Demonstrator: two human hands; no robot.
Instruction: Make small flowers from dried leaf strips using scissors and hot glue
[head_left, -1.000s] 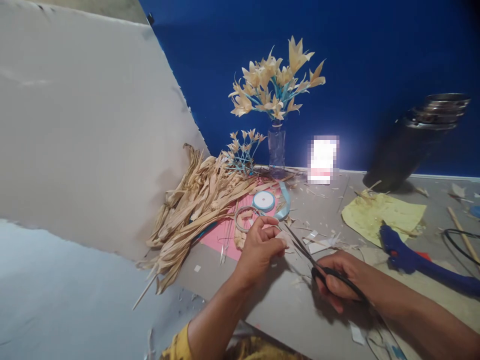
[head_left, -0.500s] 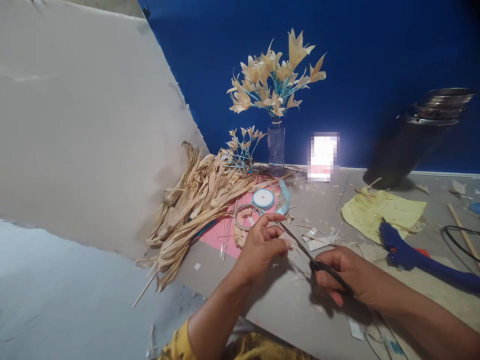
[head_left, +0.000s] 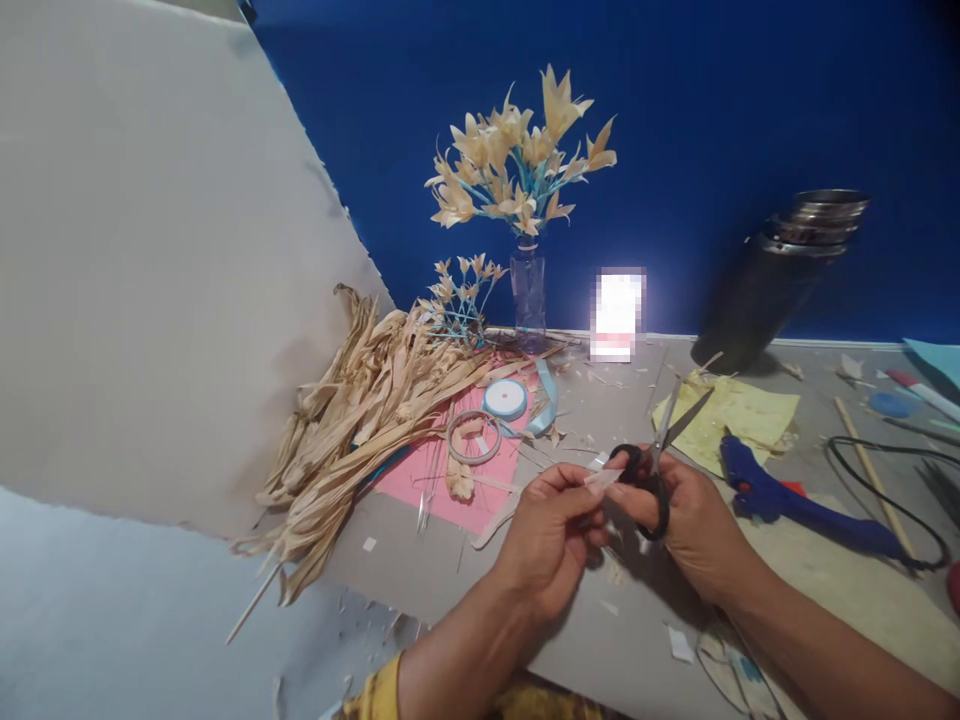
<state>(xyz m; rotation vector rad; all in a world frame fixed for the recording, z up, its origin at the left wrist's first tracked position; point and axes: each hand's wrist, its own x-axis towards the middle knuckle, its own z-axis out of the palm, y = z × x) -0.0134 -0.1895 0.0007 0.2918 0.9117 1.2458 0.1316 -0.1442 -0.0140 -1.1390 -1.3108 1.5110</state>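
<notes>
Both sets of fingers are meeting at one small pale husk strip (head_left: 602,479), held in the air just above the bench (head_left: 600,620). Left hand (head_left: 551,535) is pinching the strip's left end between thumb and forefinger. Right hand (head_left: 694,520) is touching its right end with its thumb and forefinger tips, so the strip is lying directly between the two hands, long axis roughly left-right, slightly tilted. Neither hand is nearer; both are on it.

Right hand is also carrying the scissors (head_left: 660,455): fingers are hooked through the black loops, blades are standing part open and pointing up and away from the strip, toward the yellow sheet (head_left: 739,415). Blades aren't touching the strip.

Relative to the strip: pink sheet (head_left: 450,480) with tape ring (head_left: 473,437) and ribbon spool (head_left: 505,398) to the left, husk pile (head_left: 360,400) farther left, glue gun (head_left: 787,495) to the right, vase (head_left: 528,290) well behind.
</notes>
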